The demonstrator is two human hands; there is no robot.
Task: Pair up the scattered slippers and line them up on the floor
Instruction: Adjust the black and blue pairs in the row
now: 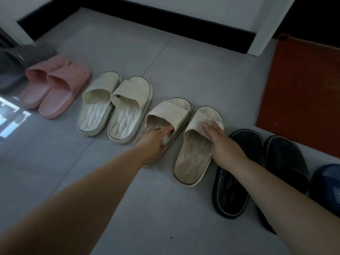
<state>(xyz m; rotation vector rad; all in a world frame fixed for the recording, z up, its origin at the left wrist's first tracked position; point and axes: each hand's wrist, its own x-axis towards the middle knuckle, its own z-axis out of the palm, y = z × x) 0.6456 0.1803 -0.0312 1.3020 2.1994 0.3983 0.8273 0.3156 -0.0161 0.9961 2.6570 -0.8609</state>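
Both bare forearms reach toward 12 o'clock; left hand [155, 142] tucks its fingers under the strap of the left beige slipper [173, 111], thumb on the sole's edge, a closed grip; right hand [223, 146] lies flat, fingers straight, on the strap of the right beige slipper [193, 159], thumb hidden; both slippers sit mid-row on the floor [147, 208]; black pair [231, 190] at 4 o'clock partly covered by the right forearm; blue slipper [325, 184] cut off.

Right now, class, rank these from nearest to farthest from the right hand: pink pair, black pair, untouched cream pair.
From the right hand:
1. black pair, beside it on the right.
2. untouched cream pair, to the left, past the left hand.
3. pink pair, farther left.
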